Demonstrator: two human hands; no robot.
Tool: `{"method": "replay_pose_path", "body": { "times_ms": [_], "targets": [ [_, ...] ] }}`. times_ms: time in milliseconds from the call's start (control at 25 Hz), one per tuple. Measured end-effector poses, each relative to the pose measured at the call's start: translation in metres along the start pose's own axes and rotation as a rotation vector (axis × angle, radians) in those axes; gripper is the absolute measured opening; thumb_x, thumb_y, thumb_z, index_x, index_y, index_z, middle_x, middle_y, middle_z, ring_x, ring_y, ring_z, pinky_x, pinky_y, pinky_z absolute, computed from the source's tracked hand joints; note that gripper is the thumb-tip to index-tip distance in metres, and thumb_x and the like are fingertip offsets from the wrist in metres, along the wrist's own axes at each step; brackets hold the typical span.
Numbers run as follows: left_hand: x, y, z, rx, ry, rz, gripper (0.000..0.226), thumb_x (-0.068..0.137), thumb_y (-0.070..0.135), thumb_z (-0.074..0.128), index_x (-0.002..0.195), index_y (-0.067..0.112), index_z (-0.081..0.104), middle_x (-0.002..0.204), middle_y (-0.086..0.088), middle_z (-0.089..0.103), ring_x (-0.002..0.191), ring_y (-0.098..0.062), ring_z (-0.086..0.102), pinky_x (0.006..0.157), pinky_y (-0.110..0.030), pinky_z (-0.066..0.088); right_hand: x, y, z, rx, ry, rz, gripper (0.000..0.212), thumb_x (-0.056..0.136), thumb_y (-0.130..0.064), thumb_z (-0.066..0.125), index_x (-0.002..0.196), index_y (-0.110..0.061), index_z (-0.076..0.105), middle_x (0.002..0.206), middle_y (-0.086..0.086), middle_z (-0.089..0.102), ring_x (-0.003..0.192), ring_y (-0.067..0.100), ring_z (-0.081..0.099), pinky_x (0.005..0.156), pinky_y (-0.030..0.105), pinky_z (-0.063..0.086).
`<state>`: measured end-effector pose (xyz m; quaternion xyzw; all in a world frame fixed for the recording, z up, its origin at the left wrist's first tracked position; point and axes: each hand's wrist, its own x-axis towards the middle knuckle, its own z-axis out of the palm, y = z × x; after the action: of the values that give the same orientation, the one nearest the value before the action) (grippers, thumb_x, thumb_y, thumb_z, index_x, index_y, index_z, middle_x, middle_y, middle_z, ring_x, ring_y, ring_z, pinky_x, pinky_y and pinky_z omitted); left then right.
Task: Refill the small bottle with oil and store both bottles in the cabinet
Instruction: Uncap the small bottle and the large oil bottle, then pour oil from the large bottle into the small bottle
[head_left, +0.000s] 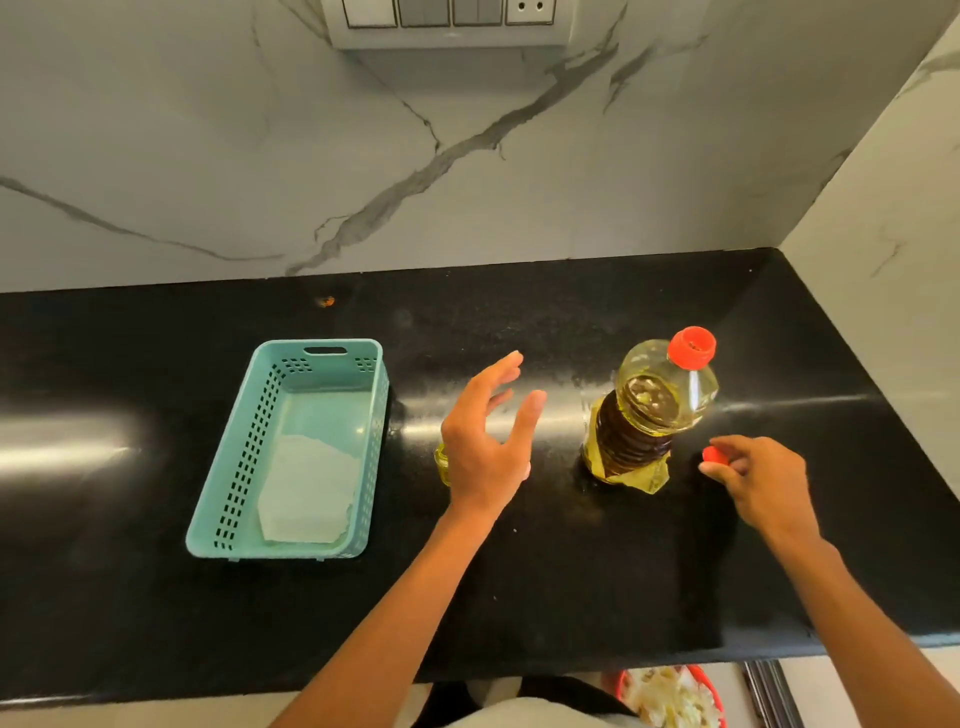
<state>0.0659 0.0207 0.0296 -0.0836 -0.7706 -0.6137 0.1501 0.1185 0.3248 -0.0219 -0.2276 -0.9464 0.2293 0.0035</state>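
Observation:
A large oil bottle with a red cap stands upright on the black counter, right of centre. The small bottle shows only as a yellowish sliver behind my left hand, which hovers over it with fingers spread and holds nothing. My right hand is to the right of the large bottle and pinches a small red cap between its fingertips.
A teal plastic basket with a white sheet lying in it sits on the left of the counter. Marble walls close the back and the right side. A red-rimmed container shows below the counter's front edge.

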Motion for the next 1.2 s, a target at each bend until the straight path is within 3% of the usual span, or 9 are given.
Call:
{"method": "replay_pose_path", "body": {
  "times_ms": [120,280,400,520,680,840,1000,1080,1200],
  "targets": [
    [-0.016,-0.030,-0.044,0.122,0.177,-0.111,0.034,0.098,0.028,0.064,0.131,0.023,0.063,0.129,0.014,0.065,0.122,-0.005,0.062,0.101,-0.042,0.055,0.000,0.010,0.006,-0.023,-0.037,-0.052,0.038,0.078,-0.022,0.080,0.113,-0.010,0.073,0.082,0.009,0.074,0.087,0.030,0.067,0.085,0.040,0.048],
    [-0.047,-0.055,-0.066,0.234,0.104,-0.189,0.056,0.094,0.044,0.061,0.147,0.030,0.047,0.152,0.011,0.049,0.143,-0.006,0.042,0.118,-0.038,0.039,-0.009,0.005,-0.004,-0.008,-0.147,-0.126,0.048,0.078,-0.019,0.080,0.123,-0.009,0.066,0.114,0.015,0.067,0.091,0.027,0.063,0.082,0.039,0.049],
    [-0.061,-0.065,-0.064,0.231,0.059,-0.307,0.072,0.090,0.044,0.070,0.153,0.029,0.038,0.156,0.011,0.042,0.145,-0.004,0.038,0.117,-0.027,0.035,-0.025,-0.010,-0.015,0.130,0.022,-0.117,0.058,0.077,-0.033,0.078,0.129,-0.014,0.060,0.122,0.013,0.062,0.097,0.025,0.064,0.075,0.030,0.050],
    [-0.064,-0.072,-0.062,0.209,0.025,-0.413,0.076,0.084,0.030,0.081,0.150,0.024,0.043,0.150,0.006,0.050,0.136,-0.002,0.047,0.109,-0.013,0.037,-0.047,-0.042,-0.022,0.465,0.198,-0.147,0.072,0.072,-0.045,0.076,0.136,-0.022,0.052,0.127,-0.002,0.058,0.105,0.008,0.062,0.077,0.017,0.054],
    [-0.059,-0.078,-0.059,0.221,0.043,-0.406,0.067,0.080,0.021,0.086,0.140,0.017,0.057,0.136,0.006,0.061,0.123,-0.001,0.056,0.104,-0.015,0.044,-0.055,-0.092,-0.014,0.682,0.216,-0.215,0.088,0.062,-0.045,0.084,0.140,-0.027,0.045,0.131,-0.010,0.056,0.117,0.001,0.056,0.091,0.017,0.048],
    [-0.049,-0.082,-0.053,0.205,0.085,-0.405,0.056,0.076,0.017,0.087,0.128,0.017,0.066,0.123,0.005,0.068,0.111,0.000,0.063,0.099,-0.020,0.052,-0.043,-0.121,-0.003,0.705,0.278,-0.155,0.086,0.059,-0.053,0.085,0.131,-0.026,0.045,0.118,-0.009,0.062,0.104,0.003,0.061,0.083,0.011,0.046],
    [-0.031,-0.074,-0.047,0.159,0.088,-0.437,0.041,0.079,0.018,0.086,0.118,0.017,0.072,0.106,0.008,0.072,0.102,-0.003,0.069,0.095,-0.033,0.059,-0.038,-0.131,0.008,0.796,0.380,-0.152,0.083,0.058,-0.050,0.084,0.126,-0.029,0.042,0.113,-0.009,0.059,0.098,-0.011,0.059,0.079,0.001,0.045],
    [-0.009,-0.058,-0.042,0.112,0.086,-0.406,0.037,0.080,0.023,0.085,0.115,0.022,0.072,0.102,0.009,0.073,0.099,-0.005,0.071,0.090,-0.031,0.061,-0.025,-0.135,0.007,0.764,0.414,-0.205,0.080,0.061,-0.043,0.085,0.126,-0.021,0.044,0.114,-0.006,0.059,0.098,-0.001,0.061,0.083,0.005,0.048],
    [0.030,-0.024,-0.035,0.064,0.042,-0.240,0.036,0.080,0.027,0.085,0.114,0.026,0.073,0.102,0.013,0.074,0.094,0.005,0.070,0.080,-0.014,0.058,0.000,-0.146,-0.012,0.617,0.341,-0.388,0.084,0.061,-0.031,0.088,0.131,-0.018,0.045,0.119,-0.010,0.056,0.104,0.002,0.056,0.086,0.000,0.042]
  ]
}}
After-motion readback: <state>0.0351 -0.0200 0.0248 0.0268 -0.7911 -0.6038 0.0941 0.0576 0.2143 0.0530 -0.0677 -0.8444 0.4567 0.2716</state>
